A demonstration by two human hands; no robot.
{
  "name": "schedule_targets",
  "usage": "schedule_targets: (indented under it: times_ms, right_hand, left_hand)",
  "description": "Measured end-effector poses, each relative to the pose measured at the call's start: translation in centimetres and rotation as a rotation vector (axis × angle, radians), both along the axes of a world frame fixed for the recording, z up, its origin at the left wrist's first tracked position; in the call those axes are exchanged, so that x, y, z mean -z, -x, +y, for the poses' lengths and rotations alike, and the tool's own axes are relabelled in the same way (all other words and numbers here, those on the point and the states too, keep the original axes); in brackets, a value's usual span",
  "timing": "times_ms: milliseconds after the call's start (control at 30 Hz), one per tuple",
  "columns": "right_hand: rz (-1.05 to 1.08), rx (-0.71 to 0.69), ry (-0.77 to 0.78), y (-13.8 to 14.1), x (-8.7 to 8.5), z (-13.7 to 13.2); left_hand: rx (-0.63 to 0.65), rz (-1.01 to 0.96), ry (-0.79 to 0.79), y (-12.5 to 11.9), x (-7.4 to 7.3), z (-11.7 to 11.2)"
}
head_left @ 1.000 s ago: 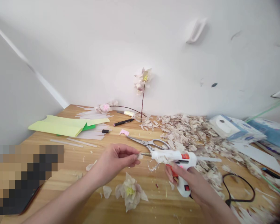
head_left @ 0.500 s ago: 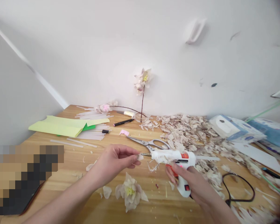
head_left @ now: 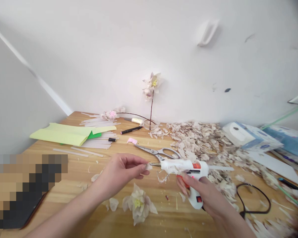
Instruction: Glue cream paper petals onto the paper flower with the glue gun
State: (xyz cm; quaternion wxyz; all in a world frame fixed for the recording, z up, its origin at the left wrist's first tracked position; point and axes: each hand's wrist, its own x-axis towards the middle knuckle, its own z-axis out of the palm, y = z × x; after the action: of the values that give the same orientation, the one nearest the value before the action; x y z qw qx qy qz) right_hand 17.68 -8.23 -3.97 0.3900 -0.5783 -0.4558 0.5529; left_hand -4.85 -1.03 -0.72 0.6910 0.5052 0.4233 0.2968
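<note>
My left hand [head_left: 121, 172] pinches a small pale petal [head_left: 148, 167] between thumb and fingers. The petal sits right at the metal nozzle of a white hot glue gun [head_left: 188, 172]. My right hand [head_left: 201, 193] grips the gun's handle, with a finger on the orange trigger. A finished paper flower [head_left: 139, 203] with a yellow centre lies on the wooden table [head_left: 72, 172] just below my left hand. Loose petals lie beside the flower.
Scissors [head_left: 159, 152] lie just behind the gun. A large heap of petals [head_left: 203, 138] covers the right. Yellow-green paper [head_left: 64, 134], glue sticks [head_left: 76, 151] and a black pen [head_left: 131, 130] lie left. A flower stem [head_left: 152, 96] stands by the wall; tissue packs [head_left: 250, 137] and a black cord [head_left: 255, 198] are right.
The glue gun and my right hand have shifted very slightly left, toward the petal. My left hand has stayed put.
</note>
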Motion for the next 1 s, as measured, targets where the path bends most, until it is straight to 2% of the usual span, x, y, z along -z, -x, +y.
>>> schedule_targets:
  times_ms: [267, 433, 667, 833, 1000]
  right_hand:
    - [-0.038, 0.01, 0.044, -0.11, 0.07, -0.1]
    - [-0.037, -0.042, -0.019, -0.33, 0.22, -0.14]
    - [-0.092, -0.015, 0.055, -0.56, -0.22, -0.11]
    - [-0.087, -0.033, -0.005, -0.87, -0.26, -0.25]
    - [-0.102, -0.051, 0.012, -0.55, -0.14, -0.22]
  left_hand:
    - [-0.009, -0.004, 0.004, 0.14, -0.21, -0.01]
    - [-0.011, 0.018, 0.004, 0.19, -0.45, -0.09]
    - [-0.011, 0.022, -0.014, 0.12, -0.47, -0.01]
    - [-0.011, 0.031, -0.037, 0.15, -0.3, 0.04]
    - [0.004, 0.029, -0.039, 0.21, -0.17, -0.13]
